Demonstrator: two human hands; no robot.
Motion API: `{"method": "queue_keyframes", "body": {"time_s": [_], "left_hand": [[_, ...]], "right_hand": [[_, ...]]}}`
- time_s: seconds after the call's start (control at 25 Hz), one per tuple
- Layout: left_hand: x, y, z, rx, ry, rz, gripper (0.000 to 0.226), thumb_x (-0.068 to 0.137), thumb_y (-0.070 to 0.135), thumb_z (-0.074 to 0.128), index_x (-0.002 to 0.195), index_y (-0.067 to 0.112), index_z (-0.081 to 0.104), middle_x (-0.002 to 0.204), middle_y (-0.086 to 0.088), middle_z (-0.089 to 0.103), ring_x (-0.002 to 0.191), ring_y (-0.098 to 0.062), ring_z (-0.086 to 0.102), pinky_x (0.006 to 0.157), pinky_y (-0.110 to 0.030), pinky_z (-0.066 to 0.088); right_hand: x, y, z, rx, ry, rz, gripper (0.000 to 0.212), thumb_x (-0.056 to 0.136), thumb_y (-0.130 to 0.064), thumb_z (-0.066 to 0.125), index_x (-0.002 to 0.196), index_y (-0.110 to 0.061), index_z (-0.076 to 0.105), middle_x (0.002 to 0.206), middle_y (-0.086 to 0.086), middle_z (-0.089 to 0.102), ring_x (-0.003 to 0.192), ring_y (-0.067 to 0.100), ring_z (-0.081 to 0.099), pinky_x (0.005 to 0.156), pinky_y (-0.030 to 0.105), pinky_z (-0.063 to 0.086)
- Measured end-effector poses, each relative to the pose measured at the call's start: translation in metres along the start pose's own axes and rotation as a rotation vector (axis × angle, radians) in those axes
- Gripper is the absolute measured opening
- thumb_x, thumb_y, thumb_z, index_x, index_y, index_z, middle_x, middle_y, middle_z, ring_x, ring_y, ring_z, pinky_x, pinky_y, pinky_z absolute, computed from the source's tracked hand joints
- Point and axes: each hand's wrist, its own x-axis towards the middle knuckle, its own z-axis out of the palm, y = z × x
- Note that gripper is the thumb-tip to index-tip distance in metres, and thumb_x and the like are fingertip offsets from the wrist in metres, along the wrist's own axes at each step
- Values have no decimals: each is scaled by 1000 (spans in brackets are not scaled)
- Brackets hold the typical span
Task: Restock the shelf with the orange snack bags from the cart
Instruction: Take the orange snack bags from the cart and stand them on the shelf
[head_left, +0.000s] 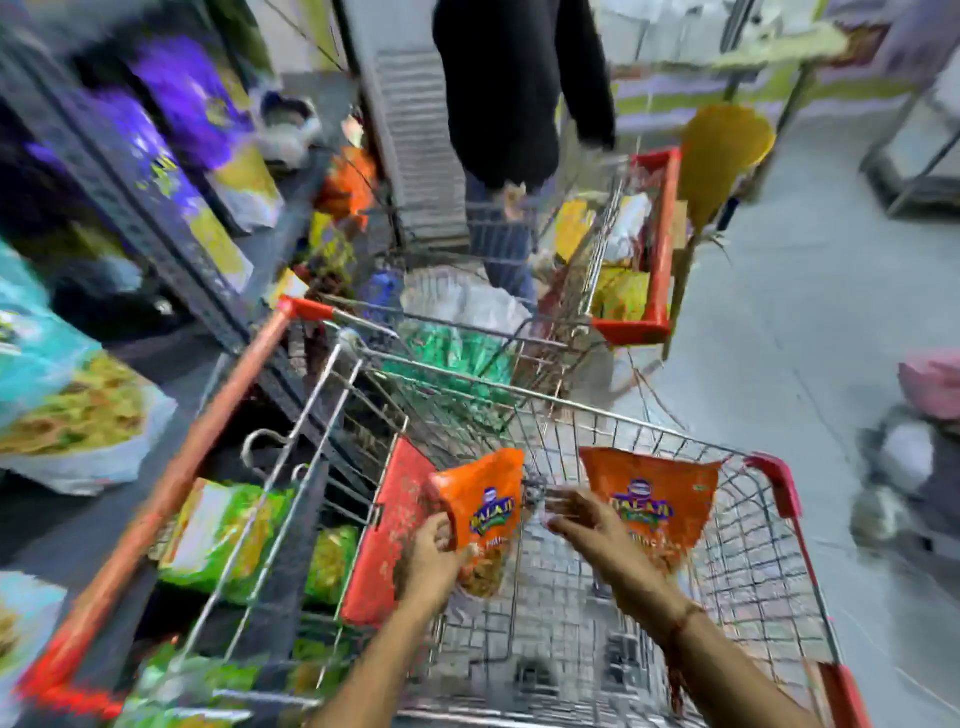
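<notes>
Both my hands are inside the wire cart (748, 530) with red corners. My left hand (434, 551) grips the lower edge of an orange snack bag (485, 512) and holds it upright over the cart's left side. My right hand (587, 525) lies against the left edge of a second orange snack bag (657, 506), which stands tilted against the cart's far wall; motion blur hides whether the fingers close on it. The dark shelf (171, 270) runs along the left, with more orange bags (345, 184) far down it.
Purple, teal and green snack bags fill the shelf on the left. A second red-rimmed cart (660, 249) full of goods stands ahead, with a person in dark clothes (519, 93) behind it. Grey floor lies to the right, with a pink object (932, 384) at its edge.
</notes>
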Motion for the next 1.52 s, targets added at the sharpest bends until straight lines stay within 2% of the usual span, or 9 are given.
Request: {"method": "queue_keyframes", "body": {"time_s": [0.08, 0.24, 0.44, 0.56, 0.76, 1.0, 1.16, 1.28, 1.52], "left_hand": [[36, -44, 11, 100, 9, -102, 52, 69, -17, 73, 116, -4, 55, 110, -7, 58, 83, -2, 63, 72, -4, 46], [77, -116, 42, 354, 69, -303, 54, 66, 10, 83, 111, -7, 59, 101, -29, 70, 93, -41, 67, 76, -42, 50], [91, -157, 64, 117, 45, -337, 95, 47, 35, 86, 131, 12, 49, 109, -15, 73, 96, -30, 70, 83, -45, 57], [92, -165, 61, 132, 120, -326, 87, 41, 55, 79, 119, 26, 56, 100, -7, 76, 85, -24, 72, 72, -27, 57], [98, -140, 49, 254, 46, -335, 78, 44, 47, 84, 114, 23, 60, 99, -3, 76, 89, -23, 72, 80, -38, 58], [68, -81, 11, 169, -126, -246, 52, 60, 14, 88, 105, 22, 62, 101, 3, 68, 91, -15, 65, 56, 2, 44], [3, -15, -45, 8, -11, 28, 63, 55, 10, 91, 109, 17, 61, 104, 4, 74, 91, -3, 69, 80, -14, 53], [-70, 34, -96, -164, 169, 257, 52, 50, 10, 91, 93, 24, 65, 84, 16, 77, 79, 4, 70, 74, -20, 55], [-264, 103, -214, -370, 648, 694, 59, 52, 9, 91, 106, 14, 67, 98, 3, 79, 90, -9, 72, 72, -17, 56]], "right_hand": [[45, 56, 3, -146, -82, 166, 37, 87, 14, 61, 123, 6, 57, 103, 15, 62, 88, 18, 59, 75, 17, 52], [128, 143, 22, -438, -220, 356, 54, 85, 4, 65, 137, -2, 49, 120, 15, 63, 104, 24, 59, 91, 34, 48], [181, 204, 48, -620, -483, 431, 61, 79, 6, 69, 136, -6, 50, 137, 18, 58, 125, 34, 55, 101, 43, 49], [190, 223, 55, -442, -477, 496, 57, 76, 16, 70, 130, 3, 55, 135, 20, 59, 128, 36, 53, 102, 47, 49], [185, 221, 32, -351, -488, 452, 51, 79, 11, 71, 120, -17, 59, 123, 2, 64, 128, 27, 54, 104, 49, 49], [129, 137, 10, -227, -478, 242, 56, 86, 6, 68, 135, -14, 49, 141, -4, 53, 138, 21, 46, 105, 23, 44], [61, 44, 24, -29, -457, -2, 57, 88, 6, 66, 137, -12, 46, 141, 10, 59, 129, 17, 57, 102, 29, 51], [1, -32, 59, 96, -422, -264, 54, 81, -3, 68, 130, -18, 53, 131, -7, 68, 119, 2, 62, 100, 24, 52], [-139, -188, 162, 209, -513, -778, 60, 76, -13, 77, 129, -37, 62, 128, -18, 68, 118, -3, 62, 90, 9, 50]]}}
